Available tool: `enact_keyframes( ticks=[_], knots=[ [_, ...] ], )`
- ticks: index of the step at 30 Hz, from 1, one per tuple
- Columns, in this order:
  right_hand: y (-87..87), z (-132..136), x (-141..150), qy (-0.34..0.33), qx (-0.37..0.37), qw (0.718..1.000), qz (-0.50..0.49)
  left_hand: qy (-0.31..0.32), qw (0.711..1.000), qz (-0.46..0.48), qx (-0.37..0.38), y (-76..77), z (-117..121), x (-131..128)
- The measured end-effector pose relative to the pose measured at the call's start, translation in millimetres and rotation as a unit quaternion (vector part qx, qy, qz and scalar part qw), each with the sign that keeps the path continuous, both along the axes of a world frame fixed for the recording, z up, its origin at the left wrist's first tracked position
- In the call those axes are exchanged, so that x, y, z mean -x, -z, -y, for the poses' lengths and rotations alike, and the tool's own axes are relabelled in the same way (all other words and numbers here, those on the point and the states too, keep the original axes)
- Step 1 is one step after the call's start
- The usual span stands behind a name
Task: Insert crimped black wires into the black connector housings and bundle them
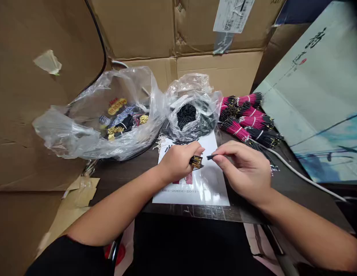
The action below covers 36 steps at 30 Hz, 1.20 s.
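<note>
My left hand (180, 159) is closed round a bundle of thin black wires (196, 161) with gold-coloured ends that point to the right. Just across a small gap, my right hand (244, 166) pinches a short black sleeve (212, 156) between thumb and fingertips; whether it holds more than one is hard to make out. Both hands are over a white printed sheet (192, 194) on the dark table. Behind them an opened clear plastic bag (205, 132) holds many small black tubes (186, 116), and several loose ones lie in front of it.
At the left stands a large clear bag (71, 134) with bundled gold-tipped wires (120, 128) inside. Tied red and black wire bundles (254, 122) are piled at the right. A white cable (299, 168) crosses the table (123, 178) there. Cardboard walls (143, 30) rise behind.
</note>
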State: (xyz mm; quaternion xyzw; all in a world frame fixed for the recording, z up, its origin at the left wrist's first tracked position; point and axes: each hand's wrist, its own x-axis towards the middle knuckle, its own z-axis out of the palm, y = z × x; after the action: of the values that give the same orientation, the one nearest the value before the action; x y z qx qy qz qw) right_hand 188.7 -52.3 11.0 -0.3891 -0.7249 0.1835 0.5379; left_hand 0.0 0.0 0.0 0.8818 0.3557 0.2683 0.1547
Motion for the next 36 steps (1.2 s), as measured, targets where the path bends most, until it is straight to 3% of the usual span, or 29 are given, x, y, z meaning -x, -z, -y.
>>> enact_keyframes(
  ticks=[15, 36],
  knots=[
    [2.9, -1.0, 6.3, 0.002, -0.047, 0.998, 0.039, -0.005, 0.999, 0.005, 0.046, -2.3, 2.3, -2.0],
    [13.2, -2.0, 7.1, 0.001, -0.08, 0.997, 0.008, 0.016, 0.994, 0.02, 0.107, -1.6, 3.1, -1.6]
  ],
)
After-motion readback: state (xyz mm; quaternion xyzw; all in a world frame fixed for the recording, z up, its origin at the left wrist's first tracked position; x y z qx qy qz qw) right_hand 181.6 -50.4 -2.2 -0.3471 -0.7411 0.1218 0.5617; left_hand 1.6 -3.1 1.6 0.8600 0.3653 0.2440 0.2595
